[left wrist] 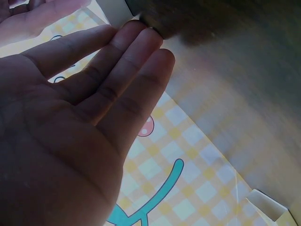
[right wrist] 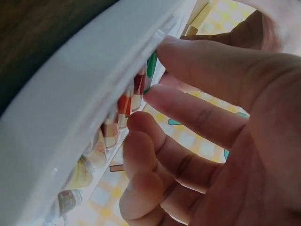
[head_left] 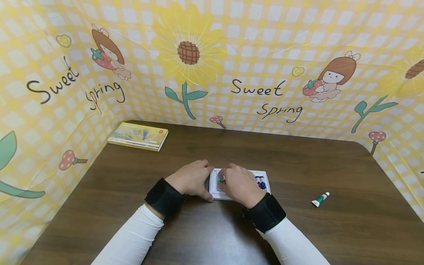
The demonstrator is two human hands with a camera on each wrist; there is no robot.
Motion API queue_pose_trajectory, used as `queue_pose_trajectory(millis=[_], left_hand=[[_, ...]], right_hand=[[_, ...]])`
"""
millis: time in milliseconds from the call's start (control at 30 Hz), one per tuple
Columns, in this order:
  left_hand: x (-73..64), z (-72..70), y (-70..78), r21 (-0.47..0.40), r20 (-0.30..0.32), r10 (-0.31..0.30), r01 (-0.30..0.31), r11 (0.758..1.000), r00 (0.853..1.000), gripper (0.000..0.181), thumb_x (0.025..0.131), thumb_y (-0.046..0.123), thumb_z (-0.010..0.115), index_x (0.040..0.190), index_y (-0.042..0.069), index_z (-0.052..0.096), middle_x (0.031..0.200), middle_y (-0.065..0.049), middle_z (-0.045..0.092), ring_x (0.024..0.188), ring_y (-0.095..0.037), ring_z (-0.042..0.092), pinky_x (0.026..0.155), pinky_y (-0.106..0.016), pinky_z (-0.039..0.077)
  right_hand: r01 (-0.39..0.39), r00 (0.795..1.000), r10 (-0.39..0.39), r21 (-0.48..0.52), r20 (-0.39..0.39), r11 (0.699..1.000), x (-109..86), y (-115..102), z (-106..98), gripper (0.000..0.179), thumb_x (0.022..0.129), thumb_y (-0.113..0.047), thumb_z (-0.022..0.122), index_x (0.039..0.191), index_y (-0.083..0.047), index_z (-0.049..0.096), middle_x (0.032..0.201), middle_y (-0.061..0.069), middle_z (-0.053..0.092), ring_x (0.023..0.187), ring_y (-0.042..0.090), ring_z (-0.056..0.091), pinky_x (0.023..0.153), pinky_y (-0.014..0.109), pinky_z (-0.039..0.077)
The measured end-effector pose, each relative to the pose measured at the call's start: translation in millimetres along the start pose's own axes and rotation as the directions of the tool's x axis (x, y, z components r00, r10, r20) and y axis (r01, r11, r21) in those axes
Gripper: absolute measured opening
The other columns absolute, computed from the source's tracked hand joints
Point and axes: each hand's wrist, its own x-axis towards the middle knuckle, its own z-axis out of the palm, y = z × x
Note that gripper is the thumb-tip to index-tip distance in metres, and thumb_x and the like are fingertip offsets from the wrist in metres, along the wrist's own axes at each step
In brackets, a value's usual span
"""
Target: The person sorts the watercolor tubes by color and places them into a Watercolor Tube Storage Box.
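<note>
A white tray (head_left: pixel 214 186) of small paint tubes lies on the table in the head view. My right hand (head_left: pixel 241 186) is over it, thumb and index finger pinching a green paint tube (right wrist: pixel 151 66) at the tray. Red and paler paint tubes (right wrist: pixel 124 108) stand in a row beside it in the right wrist view. Dark blue paint tubes (head_left: pixel 260 181) show at the tray's right end. My left hand (head_left: pixel 193 179) rests against the tray's left end, fingers straight and thumb spread, as the left wrist view also shows. Another green paint tube (head_left: pixel 320 199) lies right of the tray.
A flat yellow box (head_left: pixel 139 136) lies at the back left of the brown table (head_left: pixel 285 235). Yellow checked cloth (head_left: pixel 212 22) with printed flowers walls the back and sides.
</note>
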Motion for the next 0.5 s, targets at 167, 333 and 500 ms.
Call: queue_pose_trajectory(millis=[167,333,500], left_hand=[[-0.2,-0.2,0.0,0.003,0.002,-0.005,0.005,1.0,1.0,0.088,0.074,0.047,0.094,0.143,0.003,0.062,0.134,-0.015,0.062,0.123,-0.029,0.058,0.109,-0.048,0.051],[0.8,-0.2,0.7,0.006,0.01,-0.014,0.014,1.0,1.0,0.09,0.074,0.047,0.094,0.145,0.003,0.06,0.137,-0.015,0.062,0.125,-0.03,0.057,0.111,-0.048,0.051],[0.7,0.2,0.5,0.014,0.023,-0.03,0.03,0.999,0.999,0.094,0.075,0.049,0.093,0.148,0.003,0.058,0.14,-0.016,0.06,0.129,-0.03,0.056,0.114,-0.049,0.049]], right_hand=[[0.005,1.0,-0.004,0.036,-0.022,0.999,-4.6,6.5,1.2,0.038,0.093,-0.03,0.081,0.128,-0.014,0.076,0.113,0.011,0.074,0.092,0.023,0.068,0.078,0.041,0.059],[-0.017,0.997,0.02,0.047,-0.068,0.999,-13.4,22.2,-3.9,0.05,0.095,-0.039,0.078,0.138,-0.015,0.07,0.125,0.014,0.074,0.107,0.029,0.072,0.088,0.049,0.061],[-0.044,0.993,0.049,0.05,-0.103,0.998,-25.9,52.2,-16.3,0.044,0.097,-0.038,0.077,0.132,-0.011,0.073,0.114,0.013,0.076,0.092,0.025,0.072,0.076,0.045,0.061]])
